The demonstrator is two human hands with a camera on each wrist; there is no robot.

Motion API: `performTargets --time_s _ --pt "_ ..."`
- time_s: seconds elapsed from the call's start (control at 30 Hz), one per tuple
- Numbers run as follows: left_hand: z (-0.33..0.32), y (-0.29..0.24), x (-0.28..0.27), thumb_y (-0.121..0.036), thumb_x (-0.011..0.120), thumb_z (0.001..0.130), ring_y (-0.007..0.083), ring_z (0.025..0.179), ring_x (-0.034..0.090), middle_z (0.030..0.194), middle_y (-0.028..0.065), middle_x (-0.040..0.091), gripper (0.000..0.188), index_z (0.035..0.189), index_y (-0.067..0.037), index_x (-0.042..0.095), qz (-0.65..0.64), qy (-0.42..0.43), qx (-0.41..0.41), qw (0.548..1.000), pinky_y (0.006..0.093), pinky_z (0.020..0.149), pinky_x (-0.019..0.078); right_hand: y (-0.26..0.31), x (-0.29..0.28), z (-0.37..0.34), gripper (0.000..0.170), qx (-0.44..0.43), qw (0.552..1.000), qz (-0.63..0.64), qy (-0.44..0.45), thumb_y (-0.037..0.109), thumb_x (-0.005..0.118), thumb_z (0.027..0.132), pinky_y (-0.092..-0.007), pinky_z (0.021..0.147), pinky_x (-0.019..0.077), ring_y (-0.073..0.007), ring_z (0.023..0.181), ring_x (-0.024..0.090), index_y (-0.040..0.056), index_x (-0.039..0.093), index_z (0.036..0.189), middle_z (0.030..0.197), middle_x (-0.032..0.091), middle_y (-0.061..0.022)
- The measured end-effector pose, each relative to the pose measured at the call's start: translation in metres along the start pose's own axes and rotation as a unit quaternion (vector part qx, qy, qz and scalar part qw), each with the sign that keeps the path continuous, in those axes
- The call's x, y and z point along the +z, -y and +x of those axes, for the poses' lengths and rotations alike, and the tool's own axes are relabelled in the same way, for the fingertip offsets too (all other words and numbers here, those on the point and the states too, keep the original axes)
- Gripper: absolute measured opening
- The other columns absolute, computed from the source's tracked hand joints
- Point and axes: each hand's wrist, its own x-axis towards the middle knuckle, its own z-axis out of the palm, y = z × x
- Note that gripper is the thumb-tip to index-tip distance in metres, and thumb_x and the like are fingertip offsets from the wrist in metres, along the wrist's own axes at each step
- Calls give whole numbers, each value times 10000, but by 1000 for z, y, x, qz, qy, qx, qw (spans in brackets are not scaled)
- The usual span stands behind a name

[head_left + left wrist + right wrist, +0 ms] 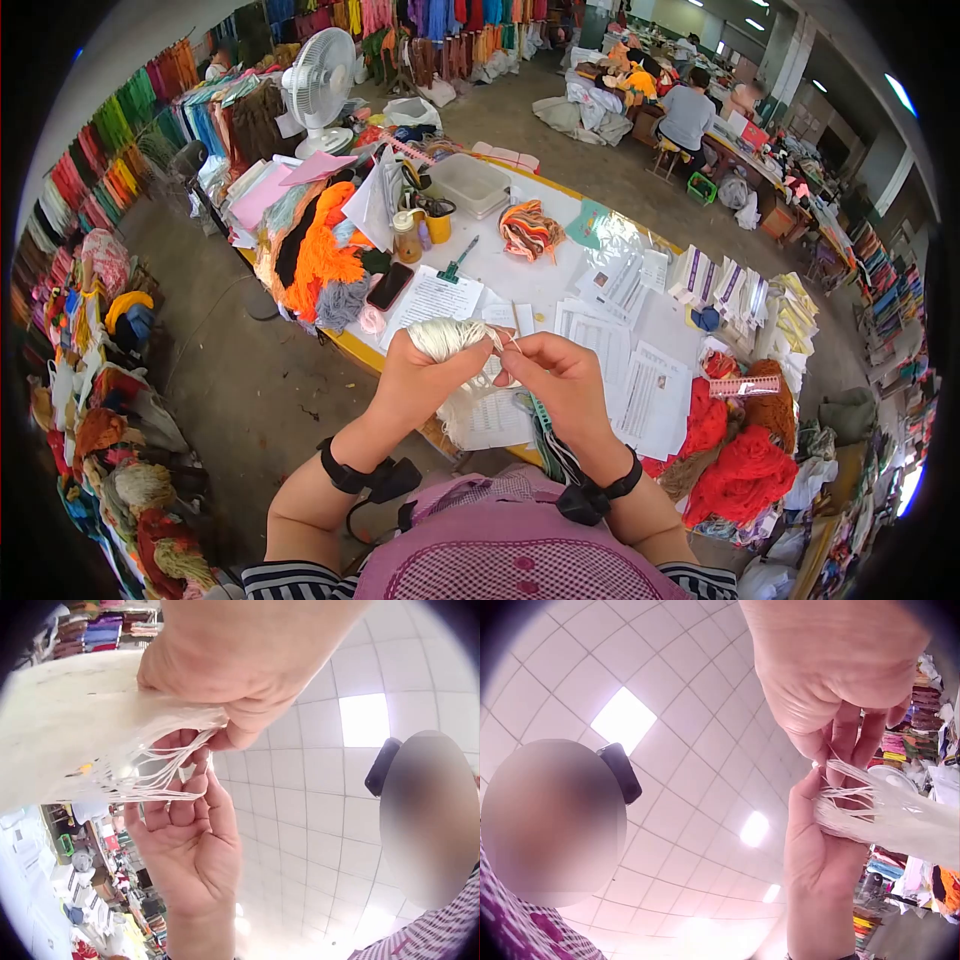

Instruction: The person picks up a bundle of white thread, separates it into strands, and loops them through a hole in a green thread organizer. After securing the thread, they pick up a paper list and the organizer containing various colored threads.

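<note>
A skein of white yarn [440,338] hangs over the front edge of the worktable between the two hands. My left hand [425,380] grips it, fingers curled round the bundle. Thumb and fingertips of my right hand [562,375] pinch a few strands at the skein's end, close to the left thumb. Seen in the left wrist view, loose strands [161,776] spread from the bundle to the fingertips of both hands. The right wrist view shows the skein [907,821] stretching away from the left hand [825,855].
Printed papers [655,400], a green clip [455,265], a phone [390,287] and a striped yarn ball [530,232] lie on the table. Orange yarn [330,245] is heaped at left, red yarn [740,475] at right. A fan [320,90] stands behind.
</note>
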Motion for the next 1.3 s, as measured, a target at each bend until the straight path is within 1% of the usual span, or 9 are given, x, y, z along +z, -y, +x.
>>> performTargets --time_s 0.3,0.33,0.37,0.5,0.57,0.67,0.73,1.1,1.3 --pt "2 -1 -4 -89 563 918 152 915 651 1003 101 697 211 1025 53 676 -61 -3 -25 998 308 842 519 -3 2 0 125 -12 998 32 -46 95 634 911 -231 787 482 -92 859 633 -6 666 978 906 685 -48" --pt "2 -3 -5 -89 563 918 152 915 651 1003 101 697 211 1025 53 676 -61 -4 -25 998 308 842 519 -1 2 2 151 10 987 155 -51 117 634 915 -230 802 470 -88 869 621 -14 661 984 918 677 -43" --pt "2 -7 -5 -151 527 949 174 963 643 1062 124 681 272 1050 63 661 -138 -11 -68 988 325 875 510 0 3 6 178 33 959 275 -55 139 634 918 -228 817 458 -84 879 608 -22 657 990 930 668 -38" --pt "5 -6 0 -304 423 1016 216 1068 616 1204 161 627 457 1167 94 589 -325 10 -144 935 354 946 487 -4 0 10 242 95 953 286 26 185 633 923 -227 822 441 -84 874 597 -28 654 1036 949 657 -33" --pt "3 -5 2 -360 355 1036 205 1078 606 1223 145 621 543 1256 109 519 -306 24 -145 941 347 950 470 5 9 9 243 111 978 168 44 163 654 906 -223 784 441 -77 852 588 -22 662 1064 961 655 -21" --pt "-1 -6 -3 -293 459 1010 163 1001 629 1152 113 658 450 1216 89 575 -255 28 -116 960 309 874 492 8 12 8 219 67 987 140 38 137 676 889 -212 745 435 -54 830 570 -16 683 1045 931 656 4" --pt "-4 -7 -6 -196 576 954 115 895 641 1048 70 692 321 1141 56 645 -61 14 -28 998 262 785 502 2 7 7 200 70 990 117 25 120 681 883 -211 738 437 -47 822 562 -16 691 1029 917 658 11" --pt "0 1 -7 -130 662 896 114 862 650 977 53 702 215 1055 13 687 -85 -14 -39 996 252 758 513 8 6 3 174 35 993 110 -3 111 676 888 -217 742 452 -46 823 570 -9 695 1012 908 669 6" --pt "1 -12 1 -230 574 970 153 922 661 1076 115 688 325 1111 53 649 -182 -27 -108 977 294 818 530 -2 -4 8 217 41 964 261 -12 168 643 919 -229 757 477 -78 847 610 -6 656 1047 956 671 -24"
